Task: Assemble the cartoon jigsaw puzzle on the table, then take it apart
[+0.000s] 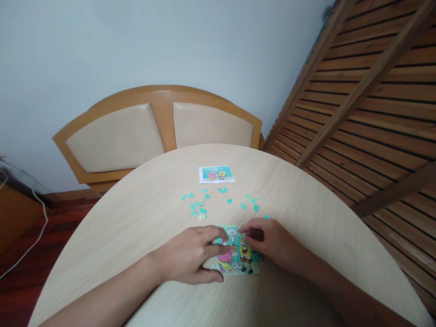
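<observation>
Currently, the step in hand appears to be fitting or seating pieces at the upper right of the partly assembled SpongeBob jigsaw puzzle (236,259), which lies flat on the near part of the round table (306,204), beneath and between both hands. The left hand (192,254) is loosely spread, palm down, with its fingers over the left side of the puzzle and its thumb at the lower left edge; it grips nothing visible and seems to serve as a steadying support. The right hand (272,236) is partly curled at the upper right edge, thumb and index finger close together; whether a piece sits between their tips cannot be told. Loose pieces lie beyond the puzzle in a left cluster (203,211) and a smaller right cluster (256,208), with the reference picture card (217,174) flat behind them. As judged from this layout, the next move calls for aligning the tabs at the upper right edge, pressing gently downward, and keeping the left side braced so that joined pieces do not separate.
</observation>
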`<state>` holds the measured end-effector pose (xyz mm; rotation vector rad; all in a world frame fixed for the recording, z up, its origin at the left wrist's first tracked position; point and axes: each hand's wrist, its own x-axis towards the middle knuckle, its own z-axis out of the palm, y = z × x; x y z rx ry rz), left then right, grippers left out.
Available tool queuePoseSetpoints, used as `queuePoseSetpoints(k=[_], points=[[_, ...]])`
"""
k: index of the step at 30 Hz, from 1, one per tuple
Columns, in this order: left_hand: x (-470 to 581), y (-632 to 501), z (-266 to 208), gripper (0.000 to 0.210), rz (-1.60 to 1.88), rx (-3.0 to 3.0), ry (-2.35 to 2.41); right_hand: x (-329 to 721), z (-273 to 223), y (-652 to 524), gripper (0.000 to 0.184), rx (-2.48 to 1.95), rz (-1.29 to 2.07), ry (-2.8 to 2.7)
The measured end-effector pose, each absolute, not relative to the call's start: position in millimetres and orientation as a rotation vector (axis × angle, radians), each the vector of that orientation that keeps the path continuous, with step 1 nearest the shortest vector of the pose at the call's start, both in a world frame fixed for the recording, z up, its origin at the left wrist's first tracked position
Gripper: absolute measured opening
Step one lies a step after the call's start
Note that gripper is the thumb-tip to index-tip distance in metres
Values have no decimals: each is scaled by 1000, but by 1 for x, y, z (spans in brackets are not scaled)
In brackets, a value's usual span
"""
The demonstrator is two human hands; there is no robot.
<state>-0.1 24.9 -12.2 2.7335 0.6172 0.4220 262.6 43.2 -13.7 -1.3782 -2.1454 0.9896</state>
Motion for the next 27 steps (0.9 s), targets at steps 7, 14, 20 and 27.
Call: queuePoseSetpoints(k=[7,14,20,27], points=[[-1,26,-15,50,432,2738,621,264,-8,45,21,-1473,937,-2087],[0,26,-13,50,412,2745,621,262,-11,44,20,-1440,924,-2137],[0,26,-12,50,403,2748,628,262,-8,44,22,-1459,878,-2149],[1,25,-10,47,435,2745,617,260,-8,44,23,-1443,866,-2181]])
